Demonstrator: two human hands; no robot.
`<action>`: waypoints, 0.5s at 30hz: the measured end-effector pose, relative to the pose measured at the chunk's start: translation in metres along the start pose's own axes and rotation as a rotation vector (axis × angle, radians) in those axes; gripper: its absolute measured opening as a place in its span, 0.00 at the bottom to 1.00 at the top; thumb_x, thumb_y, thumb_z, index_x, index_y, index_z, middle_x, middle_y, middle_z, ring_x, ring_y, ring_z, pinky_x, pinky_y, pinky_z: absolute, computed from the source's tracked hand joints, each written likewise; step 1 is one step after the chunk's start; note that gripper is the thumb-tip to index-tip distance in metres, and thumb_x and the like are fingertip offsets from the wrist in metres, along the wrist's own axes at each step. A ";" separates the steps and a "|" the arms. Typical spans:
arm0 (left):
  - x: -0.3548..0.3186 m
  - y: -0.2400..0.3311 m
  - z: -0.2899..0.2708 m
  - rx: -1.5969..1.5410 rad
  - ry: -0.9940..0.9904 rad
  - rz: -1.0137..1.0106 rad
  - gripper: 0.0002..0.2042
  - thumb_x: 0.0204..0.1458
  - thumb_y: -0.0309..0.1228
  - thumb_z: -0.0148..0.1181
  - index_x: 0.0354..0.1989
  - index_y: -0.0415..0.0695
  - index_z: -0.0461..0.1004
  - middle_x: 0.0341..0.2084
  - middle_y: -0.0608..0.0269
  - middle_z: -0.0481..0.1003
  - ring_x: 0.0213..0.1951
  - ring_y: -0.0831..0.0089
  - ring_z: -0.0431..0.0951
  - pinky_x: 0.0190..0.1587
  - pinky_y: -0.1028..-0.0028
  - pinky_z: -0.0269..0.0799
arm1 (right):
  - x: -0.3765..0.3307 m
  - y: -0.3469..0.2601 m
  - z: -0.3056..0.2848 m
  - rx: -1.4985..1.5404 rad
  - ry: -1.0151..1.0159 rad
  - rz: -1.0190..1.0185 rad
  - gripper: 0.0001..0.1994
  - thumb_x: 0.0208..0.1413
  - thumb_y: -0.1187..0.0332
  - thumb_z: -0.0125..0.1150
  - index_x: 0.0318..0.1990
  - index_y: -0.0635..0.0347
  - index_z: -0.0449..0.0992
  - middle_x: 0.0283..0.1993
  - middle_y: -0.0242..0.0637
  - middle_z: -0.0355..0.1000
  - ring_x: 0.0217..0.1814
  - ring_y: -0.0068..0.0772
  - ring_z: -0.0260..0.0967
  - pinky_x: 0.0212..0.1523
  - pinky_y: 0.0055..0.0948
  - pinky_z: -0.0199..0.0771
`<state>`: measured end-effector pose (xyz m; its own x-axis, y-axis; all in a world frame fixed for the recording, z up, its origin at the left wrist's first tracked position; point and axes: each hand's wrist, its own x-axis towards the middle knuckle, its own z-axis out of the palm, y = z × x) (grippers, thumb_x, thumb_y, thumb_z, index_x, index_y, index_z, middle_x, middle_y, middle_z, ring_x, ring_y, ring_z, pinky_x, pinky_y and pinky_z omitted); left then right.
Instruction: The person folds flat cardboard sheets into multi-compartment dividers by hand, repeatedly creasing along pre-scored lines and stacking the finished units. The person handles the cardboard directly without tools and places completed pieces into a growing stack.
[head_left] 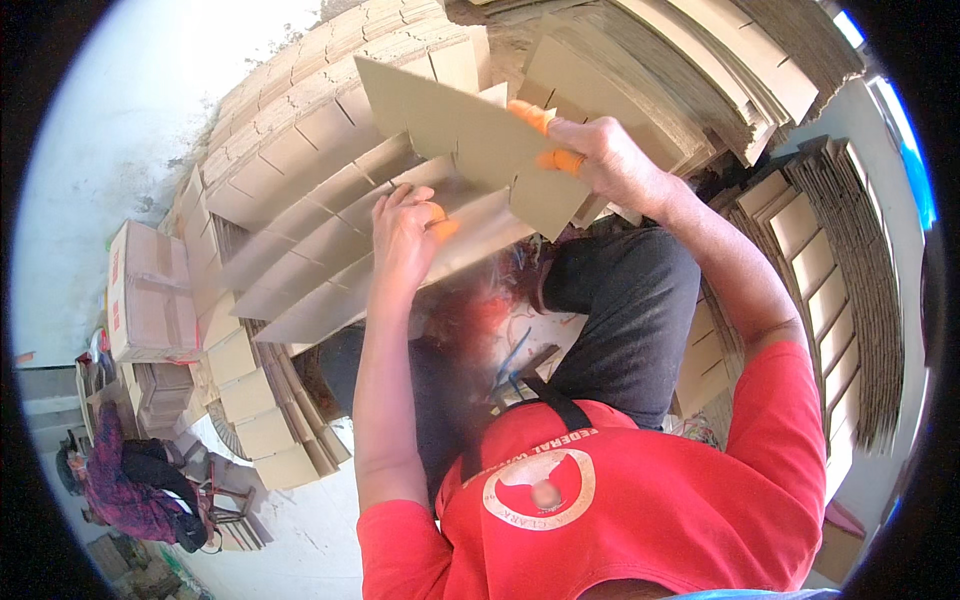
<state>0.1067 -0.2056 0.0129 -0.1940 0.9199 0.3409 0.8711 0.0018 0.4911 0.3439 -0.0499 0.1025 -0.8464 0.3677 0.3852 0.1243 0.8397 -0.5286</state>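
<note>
My right hand [610,160], with orange caps on two fingertips, grips a flat slotted cardboard sheet [470,130] held up in front of me. My left hand [405,235], also with an orange fingertip cap, holds the edge of another cardboard flap [330,290] lower down, part of a fanned set of slotted sheets. Both arms reach up from my red shirt. My dark trousers show beneath the sheets.
Tall stacks of flat slotted cardboard [300,130] lie at the left and more stacks [700,70] at the upper right and along the right side [850,290]. A closed carton [145,290] sits at far left. Another person [130,480] in patterned clothing sits at lower left.
</note>
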 end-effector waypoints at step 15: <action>0.003 -0.005 0.008 -0.041 0.009 -0.021 0.07 0.41 0.33 0.69 0.25 0.43 0.80 0.42 0.55 0.79 0.55 0.56 0.71 0.62 0.56 0.57 | -0.021 0.011 0.047 -0.287 -0.033 0.010 0.27 0.57 0.55 0.59 0.62 0.58 0.65 0.36 0.46 0.73 0.39 0.49 0.73 0.34 0.42 0.76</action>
<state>0.1053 -0.1999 0.0052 -0.2162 0.9163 0.3372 0.8478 0.0049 0.5303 0.3388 -0.0677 0.0529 -0.8600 0.3677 0.3537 0.2705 0.9165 -0.2948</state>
